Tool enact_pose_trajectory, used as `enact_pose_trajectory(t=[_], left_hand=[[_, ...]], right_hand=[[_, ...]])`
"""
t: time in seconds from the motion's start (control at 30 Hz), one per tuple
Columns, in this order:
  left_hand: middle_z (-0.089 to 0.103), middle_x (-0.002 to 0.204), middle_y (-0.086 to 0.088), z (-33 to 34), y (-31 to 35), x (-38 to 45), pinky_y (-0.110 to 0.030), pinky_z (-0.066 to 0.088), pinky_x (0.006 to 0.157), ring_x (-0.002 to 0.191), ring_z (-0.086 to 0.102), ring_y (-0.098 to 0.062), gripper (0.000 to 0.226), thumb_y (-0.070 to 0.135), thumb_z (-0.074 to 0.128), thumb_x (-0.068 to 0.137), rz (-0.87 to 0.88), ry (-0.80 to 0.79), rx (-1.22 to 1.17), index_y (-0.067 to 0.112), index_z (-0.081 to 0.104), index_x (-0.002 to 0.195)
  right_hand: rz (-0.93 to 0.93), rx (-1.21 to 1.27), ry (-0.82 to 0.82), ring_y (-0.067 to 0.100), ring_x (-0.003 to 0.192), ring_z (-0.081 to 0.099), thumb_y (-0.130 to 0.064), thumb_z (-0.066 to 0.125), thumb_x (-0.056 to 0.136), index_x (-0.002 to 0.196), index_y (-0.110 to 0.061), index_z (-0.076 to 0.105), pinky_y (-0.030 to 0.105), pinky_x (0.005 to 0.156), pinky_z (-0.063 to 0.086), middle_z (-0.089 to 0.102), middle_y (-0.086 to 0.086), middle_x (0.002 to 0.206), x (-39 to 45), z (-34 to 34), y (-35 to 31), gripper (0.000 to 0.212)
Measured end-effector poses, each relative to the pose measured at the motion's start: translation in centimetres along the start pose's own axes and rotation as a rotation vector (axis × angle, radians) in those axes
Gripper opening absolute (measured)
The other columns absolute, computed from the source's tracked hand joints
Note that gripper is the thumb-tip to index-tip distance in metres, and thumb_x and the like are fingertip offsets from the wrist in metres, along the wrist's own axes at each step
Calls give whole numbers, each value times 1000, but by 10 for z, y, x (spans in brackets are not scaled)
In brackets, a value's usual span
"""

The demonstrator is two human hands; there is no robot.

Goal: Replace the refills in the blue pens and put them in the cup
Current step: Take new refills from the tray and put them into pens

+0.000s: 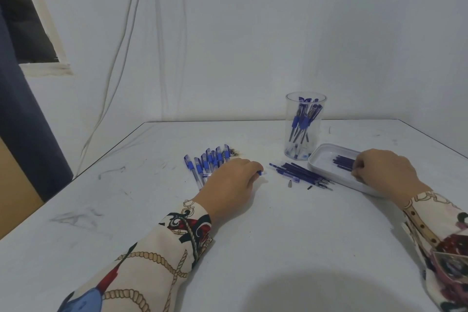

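Several blue pens (206, 162) lie side by side on the white table (278, 235), just beyond my left hand (231, 185). That hand rests on the table and grips a blue pen, whose tip (260, 173) pokes out past the fingers. A clear cup (304, 126) at the back holds several blue pens. In front of it sits a white tray (326, 157) with dark blue refills (343, 162). My right hand (385, 172) reaches into the tray and pinches the refills' near ends. More refills (301, 173) lie loose on the table left of the tray.
A small grey pen tip (290, 183) and a tiny black piece (309, 187) lie near the loose refills. White cables (114, 83) hang down the wall at the back left. The table's left edge runs diagonally beside a dark blue curtain (22, 121).
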State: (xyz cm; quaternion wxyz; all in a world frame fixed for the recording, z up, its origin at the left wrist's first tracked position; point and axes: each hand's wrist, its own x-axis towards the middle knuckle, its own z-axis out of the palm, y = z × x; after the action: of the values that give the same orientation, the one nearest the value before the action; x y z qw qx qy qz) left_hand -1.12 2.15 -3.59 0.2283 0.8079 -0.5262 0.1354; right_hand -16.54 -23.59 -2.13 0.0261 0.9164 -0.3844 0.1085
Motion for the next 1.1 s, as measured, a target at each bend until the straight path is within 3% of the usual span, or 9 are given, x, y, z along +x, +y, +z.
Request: enact_pose_trajectory(t=[0.13,0.27,0.4,0.53,0.63,0.83,1.1], left_hand=[[62,106,-2,1,-2,-1,-30,43,84,98,52,-18,29,17,36,99,7,6,-1,15,56,120],[63,103,-2,3,-5,1,-31,44,83,97,53,-19,27,17,38,98,14,-5,6,15,57,118],[63,104,-2,2,-5,1,-34,45,84,99,53,-19,29,17,37,99,6,7,-6,16,55,121],[61,106,-1,-1,-3,-1,-26,41,83,101,52,-18,36,15,37,98,22,27,-39,17,48,132],[59,96,-2,-2,-2,-2,-22,34,73,90,51,-19,37,9,37,97,55,36,-40,16,50,131],[59,100,-3,-5,2,-1,-19,32,74,87,45,-12,40,7,34,97,47,23,-64,18,48,132],[60,99,-3,-5,4,-2,-21,34,74,91,50,-16,39,7,35,96,59,34,-94,18,51,130]], right_hand=[[-58,-13,22,23,82,57,-18,53,87,91,-20,68,29,67,42,66,1,87,1,1,1,16],[-167,110,301,30,84,56,-15,50,93,98,-15,64,35,69,36,67,6,86,-1,-5,-5,15],[-511,305,498,31,82,58,-5,64,86,106,-18,71,39,71,38,69,3,85,-8,-11,-25,24],[-736,314,426,24,75,58,-1,71,79,100,-26,73,37,65,46,67,-4,83,-10,-5,-38,33],[-762,310,413,23,75,59,-3,74,77,97,-27,74,36,64,43,67,-6,83,-15,-2,-45,31],[-764,310,426,22,76,60,0,74,76,97,-27,74,31,65,33,68,-7,85,-21,-1,-53,34],[-781,322,439,24,72,61,2,74,75,96,-23,75,32,62,37,69,-3,82,-21,1,-56,33]])
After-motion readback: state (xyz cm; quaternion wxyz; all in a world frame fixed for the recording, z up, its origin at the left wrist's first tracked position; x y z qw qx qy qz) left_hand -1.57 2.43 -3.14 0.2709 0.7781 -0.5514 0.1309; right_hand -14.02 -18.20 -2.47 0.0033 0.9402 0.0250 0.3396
